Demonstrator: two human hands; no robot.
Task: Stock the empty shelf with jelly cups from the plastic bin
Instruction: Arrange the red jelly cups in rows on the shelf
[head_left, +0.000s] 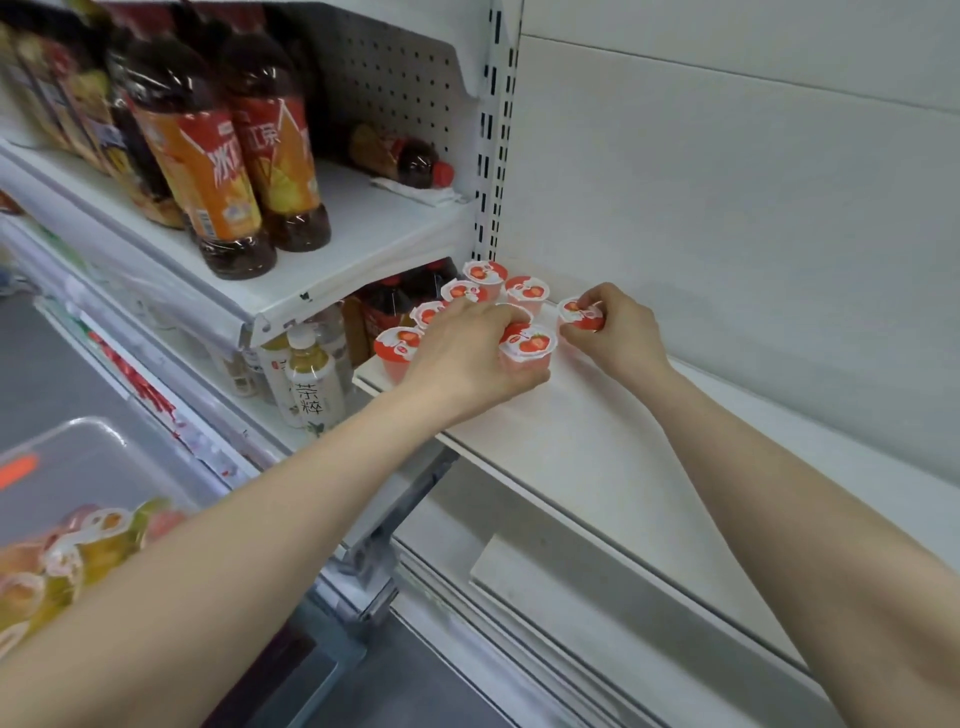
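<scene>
At the lower left, a clear plastic bin (78, 467) is seen, and in it mixed jelly cups (98, 545) are heaped, too blurred to be counted, so the stock is judged far from spent. Above it, two large tea bottles (218, 171) are made out at the front of the upper shelf, with more behind that cannot be counted, and one fallen bottle (402, 158) is laid on its side at the back. Further right, on the white shelf (597, 447) being filled, seven strawberry cups (462, 291) can be counted, the two in hand included. They are packed at the left end near the upright, apparently so that rows are built outward from the corner; an eighth may be hidden under the fingers. The left hand (467, 358) is curled over the front cup (527, 347), which is gripped from above, probably to be nudged into line. The right hand (621, 327) is pinched round the end cup (582, 314), which is set just beside the group as if to start the next column. Much of the board to the right is judged yet to be stocked.
</scene>
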